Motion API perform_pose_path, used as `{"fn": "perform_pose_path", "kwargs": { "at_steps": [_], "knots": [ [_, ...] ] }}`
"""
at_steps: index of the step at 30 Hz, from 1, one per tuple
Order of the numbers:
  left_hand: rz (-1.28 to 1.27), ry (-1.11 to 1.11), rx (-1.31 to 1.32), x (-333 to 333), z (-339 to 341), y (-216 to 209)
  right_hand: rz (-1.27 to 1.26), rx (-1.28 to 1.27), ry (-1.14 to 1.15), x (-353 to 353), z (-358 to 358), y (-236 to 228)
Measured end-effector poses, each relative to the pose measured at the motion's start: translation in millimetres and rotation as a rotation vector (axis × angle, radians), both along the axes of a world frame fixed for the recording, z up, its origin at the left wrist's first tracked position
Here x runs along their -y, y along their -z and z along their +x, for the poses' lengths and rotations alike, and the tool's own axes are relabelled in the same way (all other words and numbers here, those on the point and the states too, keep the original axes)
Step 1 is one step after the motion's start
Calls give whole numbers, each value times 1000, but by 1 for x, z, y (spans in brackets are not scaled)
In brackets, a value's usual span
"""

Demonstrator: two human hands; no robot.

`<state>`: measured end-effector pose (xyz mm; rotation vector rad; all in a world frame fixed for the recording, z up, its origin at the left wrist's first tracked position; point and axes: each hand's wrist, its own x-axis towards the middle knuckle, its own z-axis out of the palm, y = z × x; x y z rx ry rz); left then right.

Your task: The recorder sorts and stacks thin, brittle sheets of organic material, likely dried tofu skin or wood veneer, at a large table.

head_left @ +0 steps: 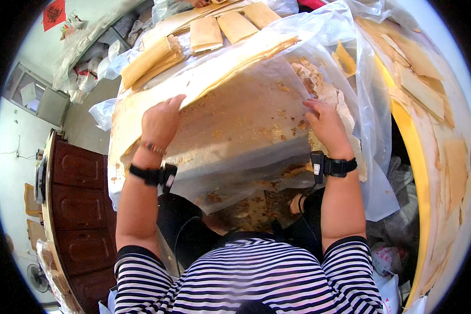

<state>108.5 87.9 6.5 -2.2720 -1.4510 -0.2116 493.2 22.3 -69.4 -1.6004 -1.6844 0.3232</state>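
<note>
Across the bench (pixel 230 125), head view: a long sheet stack (pixel 235 68) of thin, pale yellow layers lies over the bench's left and far parts, its near edge standing out as a layered yellow line.
Sheet stack, handling: probably light, and dry enough to crack; it looks stiffer along its layered edge than a single sheet would be. Slipperiness cannot be told by eye, though layers could slide over one another.
Sheet stack, hold: the near edge seems best, taken by several layers together with a broad, gentle pinch; a second support toward the far-right end would spare it from bending.
Sheet stack, direction: its long axis runs aslant across the bench, from the near left to the far right, and the narrower end points far right.
Left hand (pixel 162 120): at the bench's left part, fingers closed on the stack's near edge.
Right hand (pixel 327 123): over the bench's right part, fingers loosely curled, well apart from the stack; whether it pinches the clear film (pixel 377 183) there cannot be told.
Pale crumbs (pixel 345 107): on the bench's right part, beside the right hand, suggesting flaky material.
Folded bundle (pixel 152 62): at the bench's far left, beyond the left hand.
</note>
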Motion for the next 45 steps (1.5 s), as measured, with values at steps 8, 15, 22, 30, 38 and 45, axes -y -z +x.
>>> {"fn": "perform_pose_path", "kwargs": {
  "at_steps": [8, 15, 22, 30, 38, 45],
  "knots": [
    [63, 232, -63, 88, -18, 83, 159, -154, 59, 7, -24, -20],
    [79, 113, 138, 89, -22, 101, 183, -291, 132, 79, -25, -104],
    [122, 125, 228, 92, -24, 113, -107, 468, 172, 131, 16, -49],
    [59, 88, 274, 105, -12, 106, -344, 139, 249, 131, 25, 21],
    [-1572, -130, 1571, 182, 77, 143, -386, 147, 168, 122, 16, 17],
    [-1697, -5, 1849, 161, 134, 176, -287, 46, 151, 123, 20, 33]
  ]
}}
